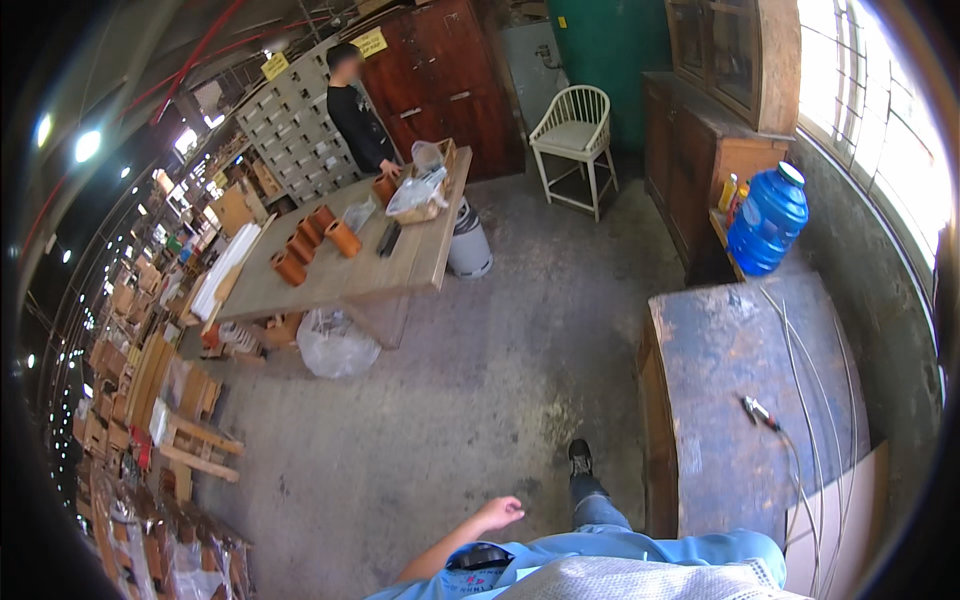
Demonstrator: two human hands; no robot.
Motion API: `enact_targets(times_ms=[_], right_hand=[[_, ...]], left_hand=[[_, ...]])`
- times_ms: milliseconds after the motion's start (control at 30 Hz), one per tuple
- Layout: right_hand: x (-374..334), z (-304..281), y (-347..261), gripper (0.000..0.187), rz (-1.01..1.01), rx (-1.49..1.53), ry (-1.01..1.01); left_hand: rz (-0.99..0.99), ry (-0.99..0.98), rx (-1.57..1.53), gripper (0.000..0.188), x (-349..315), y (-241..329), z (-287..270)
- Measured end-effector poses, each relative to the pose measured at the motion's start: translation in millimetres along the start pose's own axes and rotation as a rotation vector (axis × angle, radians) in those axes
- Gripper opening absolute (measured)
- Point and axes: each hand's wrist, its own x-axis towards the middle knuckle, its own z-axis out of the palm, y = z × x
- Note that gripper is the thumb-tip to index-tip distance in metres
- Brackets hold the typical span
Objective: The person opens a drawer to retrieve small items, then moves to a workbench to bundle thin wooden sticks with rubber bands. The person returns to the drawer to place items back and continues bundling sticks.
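My left hand hangs in front of my body over the grey floor. Its fingers are loosely curled in, and no object shows in them. My right hand is out of view. Ahead and to the left, a wooden table carries several orange-brown cylinders, a dark block and a basket with clear plastic bags. Behind it stands another person, one hand beside a cylinder near the basket.
To my right is a worn workbench with a small hand tool and cables. Beyond it sits a blue water jug. A white chair stands ahead, a grey bin by the table. Wooden pieces line the left.
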Motion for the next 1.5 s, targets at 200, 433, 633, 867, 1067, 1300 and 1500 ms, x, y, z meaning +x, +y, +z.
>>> enact_targets(times_ms=[200, 433, 633, 867, 1067, 1300, 1500], right_hand=[[30.7, -21.3, -177.9, 0.070, 0.135, -0.128, -0.111], [72.7, -93.6, -542.4, 0.034, -0.480, 0.109, 0.112], [112.9, -122.5, -794.1, 0.027, -0.432, 0.331, 0.189], [170.8, -164.9, -931.8, 0.023, 0.018, 0.125, 0.163], [245.4, -194.0, -1135.8, 0.024, 0.083, 0.083, 0.067], [299.3, -295.7, -1470.5, 0.026, -0.208, -0.030, 0.173], [328.1, -284.8, -1840.8, 0.031, -0.507, -0.267, 0.205]], left_hand=[[-0.268, -0.138, -0.233, 0.029, 157.1, -11.3, -113.0], [-0.329, 0.204, -0.652, 0.023, 362.1, 59.1, -279.5], [-0.008, 0.214, -0.112, 0.032, 560.3, 128.5, -427.5], [0.192, 0.246, -0.023, 0.037, 791.8, 240.4, -634.2], [0.291, 0.288, -0.079, 0.034, 967.7, 302.7, -777.3], [0.094, 0.137, -0.510, 0.021, 1115.7, 350.0, -913.9], [0.002, 0.447, -0.930, 0.015, 1253.3, 348.6, -1038.2]])
